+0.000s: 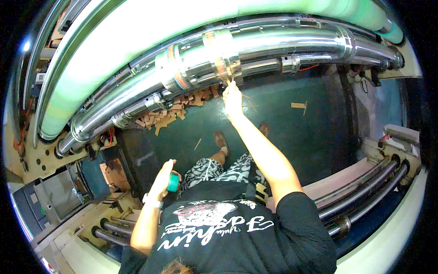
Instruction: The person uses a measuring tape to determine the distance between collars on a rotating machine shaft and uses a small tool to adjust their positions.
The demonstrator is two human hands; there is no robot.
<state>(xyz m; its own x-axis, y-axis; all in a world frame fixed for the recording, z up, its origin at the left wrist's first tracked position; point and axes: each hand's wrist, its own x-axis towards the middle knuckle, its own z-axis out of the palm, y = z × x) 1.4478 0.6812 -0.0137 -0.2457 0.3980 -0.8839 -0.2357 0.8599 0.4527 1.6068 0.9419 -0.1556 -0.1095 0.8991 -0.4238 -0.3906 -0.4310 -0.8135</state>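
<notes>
My right hand (232,100) reaches forward with its fingers closed at the underside of a ringed metal collar (222,55). A thin yellowish piece shows at the fingertips, too small to name. The collar sits around a long shiny shaft (292,42), and an orange-brown band runs round it. Just to its left is a second banded collar (172,68). Near my left thigh, my left hand (162,179) holds a green tape roll (173,182); part of the fingers is hidden behind it.
A large pale-green roller (150,34) spans the far side, beyond the shafts. Cardboard scraps (171,113) lie heaped on the dark green floor (292,141) under the shaft, with another scrap (299,105) to the right. Metal rollers (365,194) stand close behind me at the right.
</notes>
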